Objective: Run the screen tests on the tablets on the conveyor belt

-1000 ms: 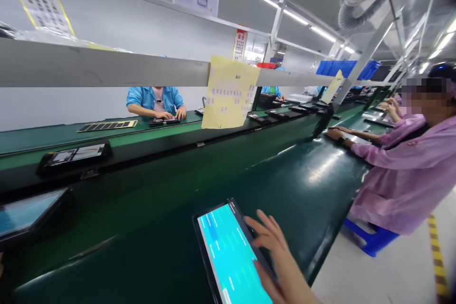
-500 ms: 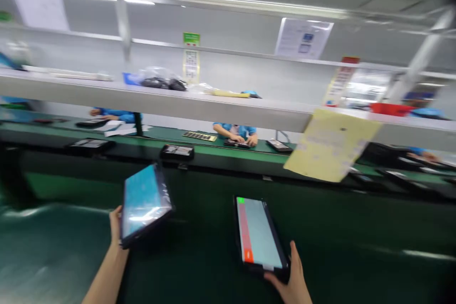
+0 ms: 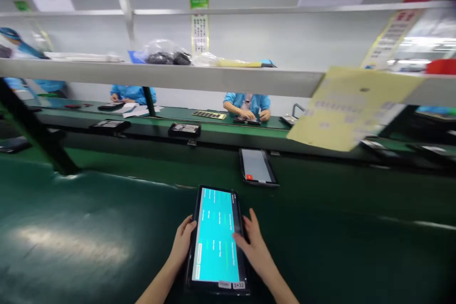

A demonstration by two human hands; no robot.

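Observation:
A tablet with a bright cyan screen (image 3: pixel 216 237) lies flat on the dark green bench in front of me. My left hand (image 3: pixel 182 242) grips its left edge. My right hand (image 3: pixel 253 243) rests on its right edge, fingers spread over the frame and touching the screen's side. A second tablet with a pale grey screen and a small red mark (image 3: pixel 257 167) lies further away on the bench, with no hand on it.
A green conveyor belt (image 3: pixel 228 132) carries black trays with devices (image 3: pixel 184 129). Beyond it sit people in blue coats (image 3: pixel 247 104). A grey shelf (image 3: pixel 160 76) spans overhead, a yellow sheet (image 3: pixel 351 109) hanging from it. A black post (image 3: pixel 35 130) stands left.
My left hand has brought the cyan tablet down from the air onto the bench before me. My right hand has let go of the grey-screened tablet, which now lies further away.

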